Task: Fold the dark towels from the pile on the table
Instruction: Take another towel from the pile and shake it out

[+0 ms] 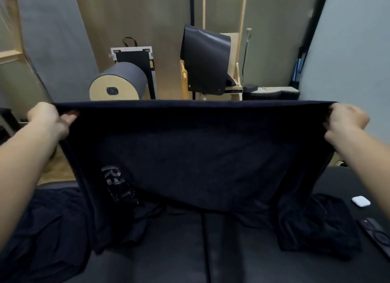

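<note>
Dark towel (194, 147), stretched wide and raised above the surface (168, 251) — top edge taut and level, lower part hanging down to touch the padding, pale lettering near its lower left, too blurred to read. Left hand (49, 119) clenched on the upper left corner; right hand (346, 121) clenched on the upper right corner; both hands well apart, forearms bare. Surface: black, padded, faintly glossy, with a seam running front to back near the middle. More dark towels in crumpled heaps (42, 230) at the left of the surface and a further heap (316, 223) at the right. Small white case (361, 201) near the right edge, just beyond the right heap; black remote-like device (375, 234) in front of it, at the edge of view. Room behind: grey-green walls with a tan panel between. Padded barrel (120, 82) with pale wooden end face on the floor, left of centre; flat board (135, 58) with dark centre and pale border standing against the wall behind it. Wooden chair-like frame (232, 71) draped with a dark mat (205, 58), tall wooden ladder frame (223, 10) rising behind. Low dark padded box (270, 93) at the right — pale wooden floor visible at lower left.
</note>
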Tool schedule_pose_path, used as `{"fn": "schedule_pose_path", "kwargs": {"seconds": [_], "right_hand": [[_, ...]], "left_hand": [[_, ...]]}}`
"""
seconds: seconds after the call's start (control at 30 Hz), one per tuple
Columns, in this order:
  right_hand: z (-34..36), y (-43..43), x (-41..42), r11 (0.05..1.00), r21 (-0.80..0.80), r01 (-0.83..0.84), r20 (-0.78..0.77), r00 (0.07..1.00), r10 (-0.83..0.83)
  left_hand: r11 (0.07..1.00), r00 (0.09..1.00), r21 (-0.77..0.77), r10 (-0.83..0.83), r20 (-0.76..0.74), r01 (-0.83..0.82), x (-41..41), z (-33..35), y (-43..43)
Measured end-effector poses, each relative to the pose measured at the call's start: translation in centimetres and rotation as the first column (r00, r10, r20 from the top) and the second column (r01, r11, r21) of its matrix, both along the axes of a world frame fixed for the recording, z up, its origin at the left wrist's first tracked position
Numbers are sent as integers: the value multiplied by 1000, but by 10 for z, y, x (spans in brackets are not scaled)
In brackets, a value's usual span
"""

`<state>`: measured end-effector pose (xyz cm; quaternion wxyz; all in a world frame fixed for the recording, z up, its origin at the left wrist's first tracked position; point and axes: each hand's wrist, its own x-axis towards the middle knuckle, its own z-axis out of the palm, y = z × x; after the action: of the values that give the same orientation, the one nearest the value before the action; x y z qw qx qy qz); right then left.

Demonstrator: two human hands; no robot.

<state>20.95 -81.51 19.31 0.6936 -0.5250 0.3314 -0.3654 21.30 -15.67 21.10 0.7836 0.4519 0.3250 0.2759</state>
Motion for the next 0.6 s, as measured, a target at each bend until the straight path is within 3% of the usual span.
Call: {"fn": "schedule_pose_path", "kwargs": {"seconds": [0.1, 0.17, 0.23, 0.3, 0.37, 0.43, 0.5, 0.6], "right_hand": [[-6, 37, -15, 895, 402, -195, 208, 971, 118], [-24, 87, -39, 772, 474, -423, 274, 904, 328], [-62, 141, -64, 660, 509, -552, 245, 829, 503], [-110, 192, -90, 617, 509, -600, 153, 768, 621], [-151, 227, -116, 589, 564, -578, 67, 744, 665], [-183, 237, -140, 575, 624, -528, -11, 731, 683], [-204, 235, -159, 553, 646, -526, -94, 664, 742], [-219, 234, -174, 530, 670, -519, -162, 595, 787]], "left_hand": [[961, 988, -267, -30, 149, 70, -14, -18, -40], [945, 959, -227, -188, 211, 235, -33, -37, -106], [887, 892, -99, -444, 86, 451, -59, -74, -179], [715, 722, 117, -668, -179, 690, -88, -123, -239], [500, 545, 217, -769, -333, 838, -127, -170, -283], [379, 447, 244, -812, -375, 893, -160, -208, -302], [329, 428, 286, -792, -435, 900, -180, -239, -303], [291, 501, 422, -650, -571, 859, -192, -260, -300]]}}
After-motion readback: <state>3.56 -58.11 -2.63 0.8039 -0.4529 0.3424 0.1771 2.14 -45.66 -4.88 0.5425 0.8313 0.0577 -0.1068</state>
